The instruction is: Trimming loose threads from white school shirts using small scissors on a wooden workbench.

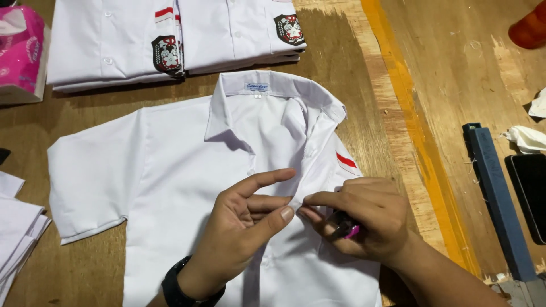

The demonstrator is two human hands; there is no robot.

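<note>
A white short-sleeved shirt [170,165] lies spread on the wooden table [449,85], collar away from me, with a red stripe patch on its chest. My left hand [244,227], with a black watch on the wrist, pinches the edge of the shirt's front placket between thumb and fingers. My right hand [364,216] pinches the same edge from the other side and also holds a small dark tool with a pink tip [346,229] in its palm. Both hands meet near the shirt's middle.
Two stacks of folded white shirts with crests [170,40] lie at the far edge. A pink packet [20,51] sits far left, folded white cloth [17,233] at the near left. A blue bar [495,193], a dark phone [529,193] and paper scraps lie right.
</note>
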